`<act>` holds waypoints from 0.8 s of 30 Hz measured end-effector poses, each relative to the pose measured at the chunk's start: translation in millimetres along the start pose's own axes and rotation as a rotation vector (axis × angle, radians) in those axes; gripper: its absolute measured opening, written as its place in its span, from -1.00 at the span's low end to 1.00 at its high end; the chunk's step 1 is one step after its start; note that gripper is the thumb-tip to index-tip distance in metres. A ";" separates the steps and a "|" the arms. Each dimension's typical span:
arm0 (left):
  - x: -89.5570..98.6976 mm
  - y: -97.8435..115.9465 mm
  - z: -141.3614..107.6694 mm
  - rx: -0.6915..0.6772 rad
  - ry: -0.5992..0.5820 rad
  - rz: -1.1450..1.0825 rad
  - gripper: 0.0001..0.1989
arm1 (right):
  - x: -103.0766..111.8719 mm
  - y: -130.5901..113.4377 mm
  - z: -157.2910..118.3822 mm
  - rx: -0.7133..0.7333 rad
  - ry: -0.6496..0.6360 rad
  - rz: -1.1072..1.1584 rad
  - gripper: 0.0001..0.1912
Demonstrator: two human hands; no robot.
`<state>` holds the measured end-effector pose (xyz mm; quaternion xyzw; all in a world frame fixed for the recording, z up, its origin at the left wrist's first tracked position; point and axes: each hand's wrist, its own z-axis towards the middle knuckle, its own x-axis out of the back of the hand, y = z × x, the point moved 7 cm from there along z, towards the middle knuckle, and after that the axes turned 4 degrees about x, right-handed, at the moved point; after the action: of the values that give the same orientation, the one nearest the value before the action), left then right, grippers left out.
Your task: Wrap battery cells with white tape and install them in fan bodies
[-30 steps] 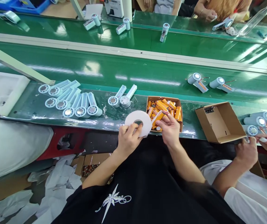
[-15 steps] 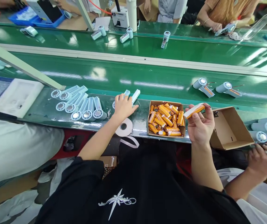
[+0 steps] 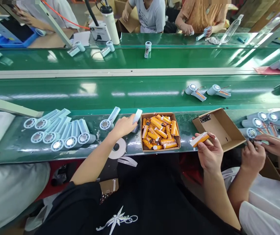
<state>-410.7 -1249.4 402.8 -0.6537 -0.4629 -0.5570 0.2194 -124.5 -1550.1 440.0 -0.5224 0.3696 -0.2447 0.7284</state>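
My left hand (image 3: 124,126) is closed round a light-blue part (image 3: 137,117) just left of a cardboard box (image 3: 142,149) of orange cells (image 3: 159,132). Another light-blue part (image 3: 107,124) lies to the left of that hand. Beneath my left wrist is a roll of white tape (image 3: 117,148), its loose end hanging over the bench edge. To the right of the cells, my right hand (image 3: 209,150) pinches an orange cell (image 3: 201,139) with a white strip along it, held above the bench edge.
Several light-blue parts (image 3: 70,142) lie grouped at left. An open cardboard box (image 3: 219,129) stands at right, near a co-worker's hands (image 3: 254,155). Beyond the bench runs a green conveyor (image 3: 140,88) carrying light-blue parts (image 3: 192,89). People sit across it.
The view has shifted. My left hand has moved right, off the left one of two light-blue parts, and has closed on the other. My right hand still holds the orange cell, now lower.
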 end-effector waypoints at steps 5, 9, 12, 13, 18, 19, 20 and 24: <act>7.3 -3.3 12.9 0.031 0.013 -0.225 -0.41 | 5.2 3.4 -3.9 -0.011 0.005 0.022 -0.51; 43.5 13.8 60.4 -0.158 0.288 -0.037 -0.59 | -15.2 -5.6 22.5 0.039 -0.039 -0.006 -0.51; 53.6 42.9 116.2 -0.455 0.224 0.116 -0.68 | -61.6 -17.8 65.1 0.122 -0.145 -0.005 -0.52; 52.6 50.3 133.3 -0.532 0.165 0.154 -0.71 | -81.0 -20.6 81.0 0.150 -0.187 0.004 -0.52; 44.9 63.1 185.4 -0.560 0.029 0.130 -0.78 | -180.4 6.2 150.3 0.100 -0.449 -0.052 -0.39; 42.4 64.2 189.5 -0.541 0.014 0.102 -0.79 | -197.0 19.8 160.0 0.072 -0.508 -0.089 -0.35; 39.6 65.7 192.2 -0.531 -0.005 0.079 -0.81 | -211.4 34.6 168.2 0.050 -0.566 -0.131 -0.33; 35.6 70.2 199.5 -0.517 -0.051 0.042 -0.89 | -244.3 92.2 187.6 0.031 -0.726 -0.341 -0.38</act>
<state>-248.0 -1109.7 395.5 -0.7115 -0.2967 -0.6354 0.0448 -126.6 -1229.0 456.2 -0.6178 -0.0075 -0.1669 0.7684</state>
